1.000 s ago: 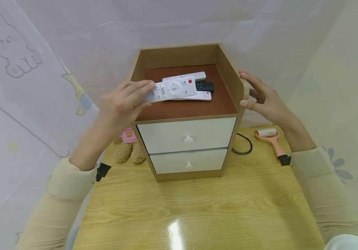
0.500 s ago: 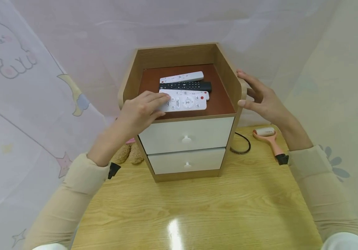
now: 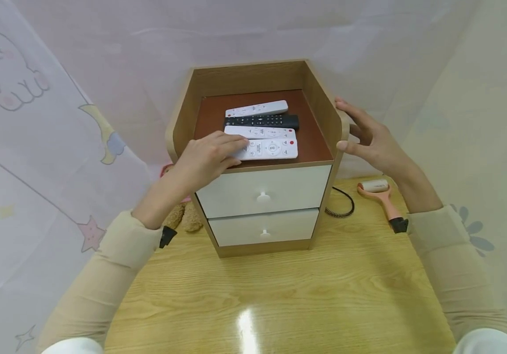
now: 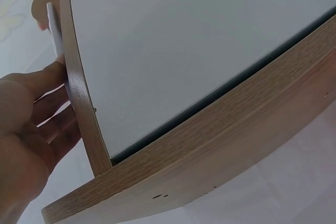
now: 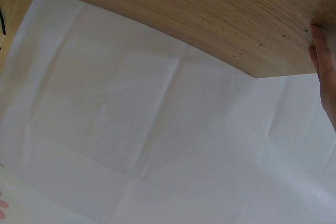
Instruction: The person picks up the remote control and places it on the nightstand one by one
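On the brown top of a small wooden cabinet (image 3: pixel 313 137) lie several remote controls side by side. My left hand (image 3: pixel 207 160) pinches the left end of the frontmost white remote control (image 3: pixel 275 148), thumb at its near edge and fingers on top. In the left wrist view that remote control (image 4: pixel 54 29) shows as a thin white edge above the hand. Behind it lie another white remote control (image 3: pixel 275 132), a black one (image 3: pixel 275 121) and a white one (image 3: pixel 262 108) at the back. My right hand (image 3: pixel 373 140) rests against the cabinet's right side panel, its fingers on the outer face.
Two white drawers (image 3: pixel 231 191) with round knobs front the cabinet, both closed. A lint roller (image 3: pixel 379 194) and a black coiled cord (image 3: pixel 345 211) lie to the right on the wooden table (image 3: pixel 271 295). A plush toy (image 3: pixel 191 219) is partly hidden at the left.
My left hand has brought the white remote control down and right onto the cabinet top, uncovering the others. The right hand has stayed on the side panel.
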Available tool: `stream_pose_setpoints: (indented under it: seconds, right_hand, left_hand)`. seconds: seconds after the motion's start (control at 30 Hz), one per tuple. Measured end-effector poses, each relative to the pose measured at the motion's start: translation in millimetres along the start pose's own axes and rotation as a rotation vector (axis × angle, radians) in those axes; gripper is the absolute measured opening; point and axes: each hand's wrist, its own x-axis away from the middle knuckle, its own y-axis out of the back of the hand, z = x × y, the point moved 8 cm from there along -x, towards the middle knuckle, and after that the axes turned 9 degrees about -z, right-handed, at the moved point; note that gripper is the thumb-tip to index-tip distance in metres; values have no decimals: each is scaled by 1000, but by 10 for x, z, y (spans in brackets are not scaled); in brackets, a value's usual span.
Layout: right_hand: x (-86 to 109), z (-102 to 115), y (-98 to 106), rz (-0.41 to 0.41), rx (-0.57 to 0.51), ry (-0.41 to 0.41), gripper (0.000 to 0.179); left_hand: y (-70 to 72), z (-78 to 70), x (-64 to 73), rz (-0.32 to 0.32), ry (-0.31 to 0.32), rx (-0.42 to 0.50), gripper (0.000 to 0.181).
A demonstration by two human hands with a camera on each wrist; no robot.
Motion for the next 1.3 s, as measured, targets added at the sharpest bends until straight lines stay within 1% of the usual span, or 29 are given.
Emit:
stream_pose_setpoints:
  seconds: [0.2,0.33,0.67,0.83,0.97,1.07,1.13,1.17,1.2,1.23,1.3]
  right_hand:
    - [0,19,3,-4,-5,7,71]
    - [-3,21,5,-4,3,2,71]
    - [-6,13,4,-3,-29,16,71]
    - [-5,8,-12,5,-15,6,71]
    - [-9,34,-16,6,-15,23,71]
    - [-15,45,-19,5,-25,44,70]
    - [-16,32,-21,6,-32,48,70]
    - [-16,20,-20,5,-35,49,71]
    - [-16,4,-17,5,-37,47,71]
    - [-16,-19,-10,2,-36,42,72]
    - [-16,-72,8,-4,-35,29,73]
  left_hand:
    - [-41,27,-51,71,27,5,39]
    - [-58,40,-73,84,35,11,38]
    - [-90,64,-94,65,51,16,35]
    - [-87,79,-68,20,53,38,34]
    - [-69,64,-59,-33,45,44,32]
    - [-37,43,-37,-68,42,11,32]
    - [30,4,-2,-122,34,-15,33]
    - [79,-25,26,-163,26,-25,33]
    - [146,-66,65,-220,16,-27,34]
    - [223,-113,113,-292,3,-16,34]
    - [394,-219,256,-456,-21,30,34]
